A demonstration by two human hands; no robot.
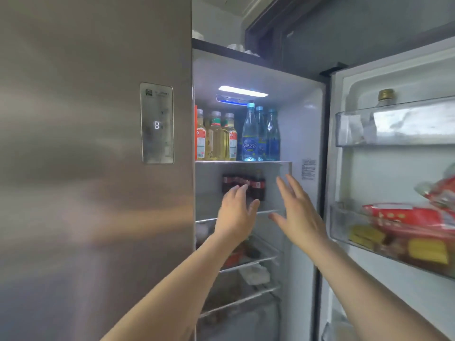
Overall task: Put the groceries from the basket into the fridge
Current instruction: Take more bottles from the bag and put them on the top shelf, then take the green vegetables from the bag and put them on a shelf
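The fridge [300,134] stands with its right door swung open and its inner light on. My left hand [235,212] and my right hand [299,212] both reach into the second shelf space, fingers straight and holding nothing. Just beyond my left fingertips stand small dark cola bottles [257,184] at the back of that shelf. On the top shelf are yellow oil bottles [218,139] on the left and blue water bottles [258,136] beside them. The basket is out of view.
The closed left door [98,168] with a display panel [156,123] fills the left. The open door's bins [394,134] hold a gold-capped bottle [385,96], red packets [403,215] and yellow packs [427,249]. Lower wire shelves [248,263] carry blurred items.
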